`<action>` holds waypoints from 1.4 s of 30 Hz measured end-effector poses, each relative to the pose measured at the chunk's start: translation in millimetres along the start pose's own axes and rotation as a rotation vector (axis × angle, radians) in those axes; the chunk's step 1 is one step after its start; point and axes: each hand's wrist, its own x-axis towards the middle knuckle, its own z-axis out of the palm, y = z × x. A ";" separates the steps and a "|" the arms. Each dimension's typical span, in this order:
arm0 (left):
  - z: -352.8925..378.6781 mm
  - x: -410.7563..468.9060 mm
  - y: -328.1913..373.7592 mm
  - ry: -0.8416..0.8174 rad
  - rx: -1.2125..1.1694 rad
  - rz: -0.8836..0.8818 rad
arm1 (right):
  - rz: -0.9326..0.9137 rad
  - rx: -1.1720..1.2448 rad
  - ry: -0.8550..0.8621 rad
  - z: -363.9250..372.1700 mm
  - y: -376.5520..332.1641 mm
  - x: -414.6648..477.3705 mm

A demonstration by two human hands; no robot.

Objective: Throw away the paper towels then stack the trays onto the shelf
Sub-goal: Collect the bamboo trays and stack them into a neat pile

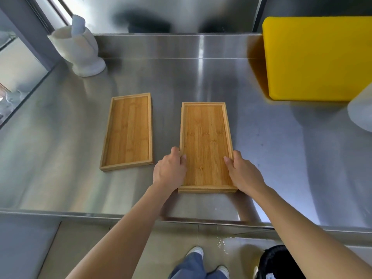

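Two bamboo trays lie on a steel counter. The right tray is held at its near end by both hands and appears to sit on another tray, since layered edges show at its front. My left hand grips its left rim, thumb over the edge. My right hand grips its right rim. The left tray lies apart from it, empty and untouched. No paper towels are on either tray.
A white mortar with a pestle stands at the back left. A yellow cutting board leans at the back right, with a white rounded object beside it. A black bin is on the floor at the lower right.
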 end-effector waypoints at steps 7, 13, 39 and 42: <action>3.7 -3.3 -3.7 0.015 -0.071 -0.014 | -0.008 -0.021 0.014 1.5 1.9 -2.5; 7.5 -5.1 -6.2 0.021 -0.085 -0.053 | -0.014 -0.039 0.031 0.6 0.8 -5.1; 16.1 -75.8 -32.9 0.064 -0.503 0.100 | -0.319 0.131 0.027 12.3 40.1 -48.1; 18.0 -75.5 -35.4 0.068 -0.510 0.078 | -0.310 0.125 0.030 14.7 38.6 -47.9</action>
